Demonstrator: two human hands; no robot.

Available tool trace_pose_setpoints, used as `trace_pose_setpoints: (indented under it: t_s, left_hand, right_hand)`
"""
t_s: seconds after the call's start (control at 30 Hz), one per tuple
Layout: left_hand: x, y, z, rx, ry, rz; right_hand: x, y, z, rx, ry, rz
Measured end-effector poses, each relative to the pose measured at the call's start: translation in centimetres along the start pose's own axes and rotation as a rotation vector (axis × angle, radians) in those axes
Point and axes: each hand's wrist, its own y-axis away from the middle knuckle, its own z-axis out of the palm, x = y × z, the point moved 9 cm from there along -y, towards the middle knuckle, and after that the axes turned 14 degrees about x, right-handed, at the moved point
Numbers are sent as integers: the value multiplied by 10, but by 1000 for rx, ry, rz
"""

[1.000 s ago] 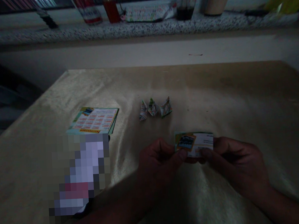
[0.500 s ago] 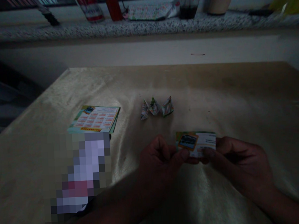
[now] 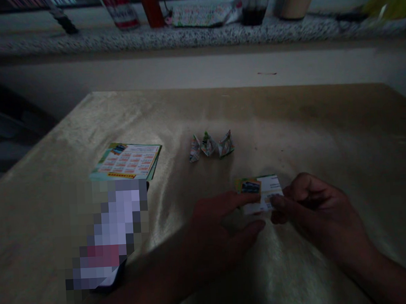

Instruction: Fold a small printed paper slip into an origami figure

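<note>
A small printed paper card (image 3: 261,193), orange and green at its left end and white at its right, lies low over the shiny beige tablecloth (image 3: 290,129). My right hand (image 3: 311,214) pinches its right edge with closed fingers. My left hand (image 3: 223,223) has its fingers stretched out, a fingertip touching the card's left end. Three small folded paper pieces (image 3: 211,146) stand in a row beyond the card.
A printed sheet with a grid of boxes (image 3: 127,161) lies at the left of the table. A blurred-out object (image 3: 108,234) lies in front of it. A speckled ledge (image 3: 183,35) behind the table carries cups, a red bottle and packets.
My left hand has let go of its pinch on the card and spread its fingers. The card has dropped lower and tilted, with my right hand still gripping it.
</note>
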Motion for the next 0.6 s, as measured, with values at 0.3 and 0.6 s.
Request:
trace_pose_setpoints:
  t_s: [0.3, 0.6]
  left_hand:
    - [-34, -2, 5, 30, 324, -474]
    - [-42, 9, 11, -108, 225, -598]
  right_hand:
    - [-37, 11, 12, -129, 286, -423]
    - [-57, 27, 14, -131, 527, -834]
